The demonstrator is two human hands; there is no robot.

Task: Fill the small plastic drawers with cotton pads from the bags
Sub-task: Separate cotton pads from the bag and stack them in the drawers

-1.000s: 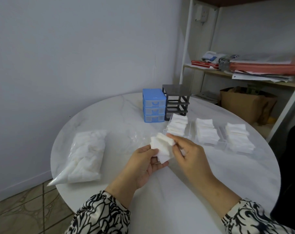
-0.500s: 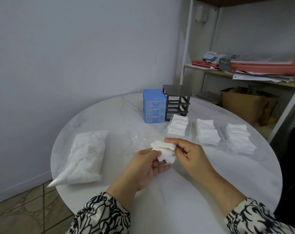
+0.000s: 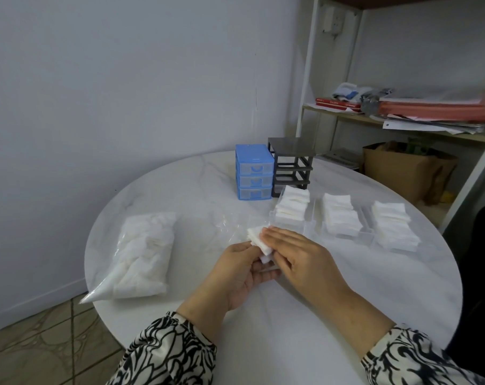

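Right hand (image 3: 297,255) now flat over white, square cotton pads (image 3: 259,240)

round white marble-look table (image 3: 305,315). on it: full clear bag of cotton pads (image 3: 141,257) at left edge, empty clear bag (image 3: 230,226) flat near centre, blue three-drawer unit (image 3: 254,172) at back touching an empty dark drawer frame (image 3: 291,165), three clear drawers (image 3: 344,218) in a row at right, each stacked with white pads.
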